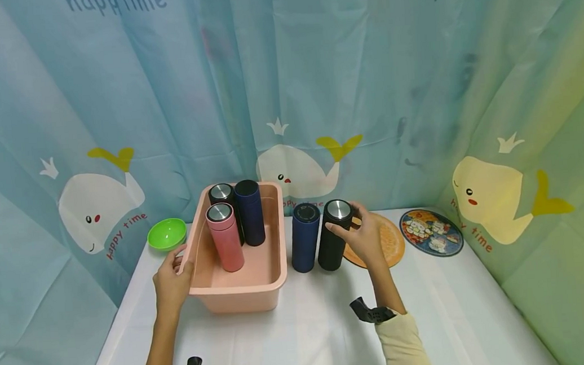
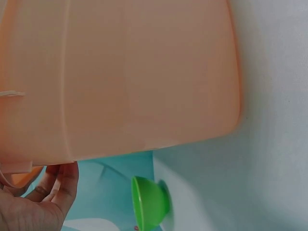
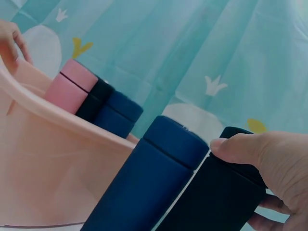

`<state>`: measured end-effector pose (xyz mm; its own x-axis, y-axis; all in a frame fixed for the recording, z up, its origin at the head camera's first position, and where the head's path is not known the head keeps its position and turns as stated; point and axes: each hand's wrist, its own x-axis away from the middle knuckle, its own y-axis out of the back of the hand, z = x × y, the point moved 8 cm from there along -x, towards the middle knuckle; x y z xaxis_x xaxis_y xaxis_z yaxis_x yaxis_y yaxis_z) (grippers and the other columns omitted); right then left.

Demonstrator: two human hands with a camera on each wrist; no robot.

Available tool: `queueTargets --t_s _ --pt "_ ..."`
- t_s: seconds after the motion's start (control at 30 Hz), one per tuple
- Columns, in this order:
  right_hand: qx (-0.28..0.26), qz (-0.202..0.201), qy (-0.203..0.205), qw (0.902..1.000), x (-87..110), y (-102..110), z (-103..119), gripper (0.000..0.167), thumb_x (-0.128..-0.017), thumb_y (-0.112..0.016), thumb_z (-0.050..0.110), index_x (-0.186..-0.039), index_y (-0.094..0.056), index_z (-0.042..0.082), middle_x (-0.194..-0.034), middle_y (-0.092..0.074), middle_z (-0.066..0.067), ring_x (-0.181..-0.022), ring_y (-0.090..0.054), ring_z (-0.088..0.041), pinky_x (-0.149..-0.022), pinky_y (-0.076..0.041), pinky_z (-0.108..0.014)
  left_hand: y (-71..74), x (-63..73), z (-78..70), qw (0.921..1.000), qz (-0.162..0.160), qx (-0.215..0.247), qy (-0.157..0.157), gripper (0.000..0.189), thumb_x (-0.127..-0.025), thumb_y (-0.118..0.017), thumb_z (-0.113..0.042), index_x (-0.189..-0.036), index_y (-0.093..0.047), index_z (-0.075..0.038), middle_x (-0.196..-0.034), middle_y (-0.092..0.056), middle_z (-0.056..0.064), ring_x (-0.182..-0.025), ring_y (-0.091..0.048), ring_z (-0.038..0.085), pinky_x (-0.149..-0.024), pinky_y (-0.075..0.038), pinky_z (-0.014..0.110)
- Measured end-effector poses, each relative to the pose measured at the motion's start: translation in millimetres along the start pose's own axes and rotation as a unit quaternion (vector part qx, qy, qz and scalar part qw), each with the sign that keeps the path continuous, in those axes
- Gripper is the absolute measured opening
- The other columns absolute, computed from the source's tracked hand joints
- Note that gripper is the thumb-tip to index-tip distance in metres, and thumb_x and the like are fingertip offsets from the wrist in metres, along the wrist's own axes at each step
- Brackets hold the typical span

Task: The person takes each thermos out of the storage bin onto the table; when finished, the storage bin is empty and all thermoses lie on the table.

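My left hand (image 1: 173,278) grips the left rim of a pink plastic tub (image 1: 265,289); in the left wrist view its fingers (image 2: 67,185) curl under that rim. Inside the tub stand a pink thermos (image 1: 226,242), a blue thermos (image 1: 250,213) and a black thermos (image 1: 221,192) partly hidden behind the pink one. My right hand (image 1: 367,235) holds a black thermos with a silver lid (image 1: 331,247) near its top, thumb on the near side. Just left of it a dark blue thermos (image 1: 304,244) stands upright, close beside the black one.
A green bowl (image 1: 167,235) sits at the table's back left. Behind my right hand lies an orange-slice mat (image 1: 390,243), with a round cartoon mat (image 1: 432,233) farther right. A printed curtain (image 1: 315,79) hangs along the white table's (image 1: 464,317) back edge.
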<state>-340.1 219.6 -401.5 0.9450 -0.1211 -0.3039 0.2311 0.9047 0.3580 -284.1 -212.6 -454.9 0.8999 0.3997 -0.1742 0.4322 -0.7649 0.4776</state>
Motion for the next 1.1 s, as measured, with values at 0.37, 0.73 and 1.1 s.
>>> queueTargets --t_s 0.37,0.73,1.1 --pt "0.006 0.006 -0.003 1.0 -0.1 -9.2 -11.0 0.071 -0.077 -0.083 0.017 -0.136 -0.048 0.0 -0.131 -0.057 -0.02 -0.125 -0.053 -0.035 -0.101 -0.05 -0.049 -0.1 -1.0 -0.2 1.0 -0.002 0.004 -0.005 0.041 -0.094 -0.057 -0.008 -0.134 -0.055 -0.003 -0.119 -0.065 0.028 -0.104 -0.066 0.041 -0.085 -0.056 0.053" --pt "0.015 0.011 -0.013 0.9997 0.2 -12.9 -14.8 0.072 -0.076 -0.084 0.02 -0.136 -0.049 0.001 -0.131 -0.056 -0.021 -0.124 -0.053 -0.036 -0.101 -0.049 -0.051 1.5 0.3 -1.0 0.9999 -0.009 0.001 -0.013 0.04 -0.093 -0.058 -0.007 -0.133 -0.057 -0.003 -0.116 -0.066 0.028 -0.101 -0.066 0.039 -0.084 -0.057 0.051" --pt "0.037 0.033 -0.036 0.9982 -1.0 -13.1 -15.4 0.079 -0.079 -0.081 0.022 -0.143 -0.041 0.0 -0.134 -0.053 -0.022 -0.125 -0.051 -0.036 -0.105 -0.046 -0.049 1.9 -1.3 -1.2 0.9999 -0.011 -0.003 -0.012 0.04 -0.093 -0.058 -0.008 -0.133 -0.057 -0.003 -0.115 -0.066 0.028 -0.103 -0.065 0.038 -0.086 -0.055 0.052"
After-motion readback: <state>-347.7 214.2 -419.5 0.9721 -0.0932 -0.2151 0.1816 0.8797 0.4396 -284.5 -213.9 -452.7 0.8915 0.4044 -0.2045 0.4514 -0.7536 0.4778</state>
